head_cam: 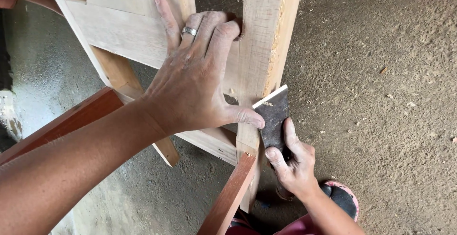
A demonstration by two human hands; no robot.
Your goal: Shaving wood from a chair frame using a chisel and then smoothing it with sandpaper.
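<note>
Scraper (273,118), gripped in right hand (295,163), pressed against post (259,49); left hand (195,83) open, flat beside post. Filling apparently underway; next, likely a steady stroke along post.

The dusty, sawdust-strewn grey floor (381,97) lies open to the right of the pale upright wooden post (259,49), giving wide room there. Left of the post, the pale wooden crossboard (124,30) and reddish-brown slanted wooden rails (62,121) crowd the way, leaving only narrow gaps. Below, a pink-edged dark sandal (345,199) blocks the floor beside the post's foot.
</note>
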